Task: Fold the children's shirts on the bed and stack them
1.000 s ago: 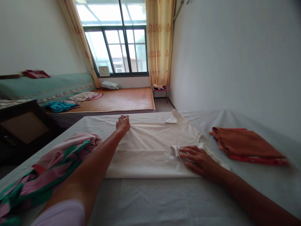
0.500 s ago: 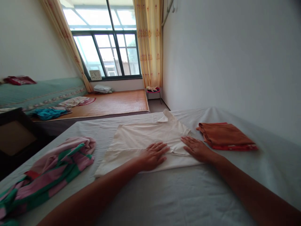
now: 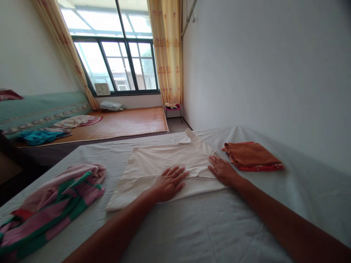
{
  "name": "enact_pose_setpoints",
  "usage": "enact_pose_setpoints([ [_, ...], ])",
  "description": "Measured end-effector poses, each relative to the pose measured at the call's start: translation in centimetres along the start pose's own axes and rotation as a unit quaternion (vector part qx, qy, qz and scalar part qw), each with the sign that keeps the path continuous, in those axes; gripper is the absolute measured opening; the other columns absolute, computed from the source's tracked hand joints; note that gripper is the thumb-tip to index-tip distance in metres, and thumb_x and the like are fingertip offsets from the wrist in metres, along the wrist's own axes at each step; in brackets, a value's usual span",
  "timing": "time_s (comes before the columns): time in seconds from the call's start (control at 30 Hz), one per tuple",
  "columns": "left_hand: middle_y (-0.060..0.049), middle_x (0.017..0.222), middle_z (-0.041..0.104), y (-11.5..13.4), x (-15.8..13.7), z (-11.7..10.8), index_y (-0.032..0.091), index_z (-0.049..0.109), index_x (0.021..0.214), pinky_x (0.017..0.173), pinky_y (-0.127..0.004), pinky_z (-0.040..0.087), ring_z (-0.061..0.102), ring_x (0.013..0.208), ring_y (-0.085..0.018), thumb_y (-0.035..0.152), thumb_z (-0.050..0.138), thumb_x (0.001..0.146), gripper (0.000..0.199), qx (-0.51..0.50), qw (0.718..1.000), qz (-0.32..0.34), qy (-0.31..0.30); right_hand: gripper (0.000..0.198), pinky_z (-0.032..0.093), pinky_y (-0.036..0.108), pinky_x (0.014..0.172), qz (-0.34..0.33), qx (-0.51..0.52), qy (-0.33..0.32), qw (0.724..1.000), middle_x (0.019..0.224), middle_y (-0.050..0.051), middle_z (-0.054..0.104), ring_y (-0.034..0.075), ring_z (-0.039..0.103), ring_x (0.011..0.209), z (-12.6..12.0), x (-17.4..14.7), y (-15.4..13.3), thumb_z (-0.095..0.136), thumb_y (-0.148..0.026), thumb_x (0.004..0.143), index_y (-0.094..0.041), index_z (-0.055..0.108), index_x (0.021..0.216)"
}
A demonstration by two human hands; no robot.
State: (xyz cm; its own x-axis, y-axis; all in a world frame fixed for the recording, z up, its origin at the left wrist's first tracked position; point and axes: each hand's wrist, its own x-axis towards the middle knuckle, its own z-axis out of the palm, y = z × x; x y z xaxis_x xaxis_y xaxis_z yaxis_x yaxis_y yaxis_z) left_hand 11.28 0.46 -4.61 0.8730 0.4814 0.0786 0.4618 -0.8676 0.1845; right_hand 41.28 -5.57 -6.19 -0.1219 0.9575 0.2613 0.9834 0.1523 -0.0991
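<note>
A cream-white shirt [image 3: 153, 160] lies spread on the pale sheet, its near side folded over in a long flap and its collar end pointing away to the upper right. My left hand [image 3: 168, 183] rests flat on the flap near the middle, fingers stretched out and slightly apart. Over at the shirt's right end, my right hand [image 3: 223, 170] presses flat with its fingers extended. Neither hand grips the cloth. To the right of the shirt sits a folded stack of orange-brown and red clothes [image 3: 253, 155], apart from my right hand.
A crumpled pink and green garment [image 3: 63, 204] lies on the left of the sheet-covered surface [image 3: 175, 233]. Beyond stands a bed with a brown mat [image 3: 131, 120], holding a blue cloth [image 3: 44, 137]. A small stool [image 3: 173, 107] stands by the right wall [image 3: 260, 73].
The view has turned slightly, so everything sits further left. My left hand has slid a little to the left along the flap; my right hand stays at the shirt's right end.
</note>
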Motion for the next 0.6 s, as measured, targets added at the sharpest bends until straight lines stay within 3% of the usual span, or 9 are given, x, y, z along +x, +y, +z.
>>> enact_pose_setpoints([
  [0.13,0.003,0.154,0.022,0.1,-0.3,0.1,0.042,0.02,0.145,0.113,-0.044,0.015,0.02,0.141,-0.022,0.052,0.023,0.096,0.05,0.005,1.0,-0.002,0.0,0.052,0.025,0.044,0.111,-0.101,0.033,-0.013,0.994,0.149,0.004,0.036,0.023,0.028,0.138,0.0,0.0,-1.4,0.027,-0.046,0.097,-0.026,0.036,0.144],
  [0.3,0.003,0.154,0.024,-1.0,-1.0,-0.5,0.039,0.019,0.147,0.113,-0.044,0.015,0.018,0.142,-0.021,0.057,0.021,0.095,0.055,0.006,0.999,-0.038,-0.007,0.057,0.027,0.043,0.111,-0.062,0.039,-0.049,0.996,0.146,0.007,0.04,0.023,0.034,0.135,0.8,0.5,-2.1,0.022,-0.049,0.096,-0.021,0.039,0.142],
  [0.47,0.001,0.154,0.023,-6.5,-2.9,-1.8,0.035,0.029,0.145,0.112,-0.047,0.017,0.018,0.142,-0.024,0.059,0.021,0.093,0.057,0.022,0.984,-0.174,-0.015,0.062,0.025,0.044,0.111,-0.053,0.017,-0.079,0.995,0.149,0.008,0.034,0.024,0.031,0.137,0.9,1.1,-1.6,0.019,-0.053,0.095,-0.02,0.036,0.144],
  [0.6,0.0,0.154,0.021,-11.8,-5.0,-2.4,0.031,0.027,0.146,0.112,-0.049,0.017,0.017,0.142,-0.025,0.054,0.023,0.094,0.057,0.044,0.956,-0.29,-0.012,0.062,0.028,0.05,0.108,-0.068,0.017,-0.15,0.986,0.15,0.004,0.032,0.026,0.03,0.137,0.1,3.9,0.1,0.022,-0.059,0.092,-0.028,0.035,0.144],
])
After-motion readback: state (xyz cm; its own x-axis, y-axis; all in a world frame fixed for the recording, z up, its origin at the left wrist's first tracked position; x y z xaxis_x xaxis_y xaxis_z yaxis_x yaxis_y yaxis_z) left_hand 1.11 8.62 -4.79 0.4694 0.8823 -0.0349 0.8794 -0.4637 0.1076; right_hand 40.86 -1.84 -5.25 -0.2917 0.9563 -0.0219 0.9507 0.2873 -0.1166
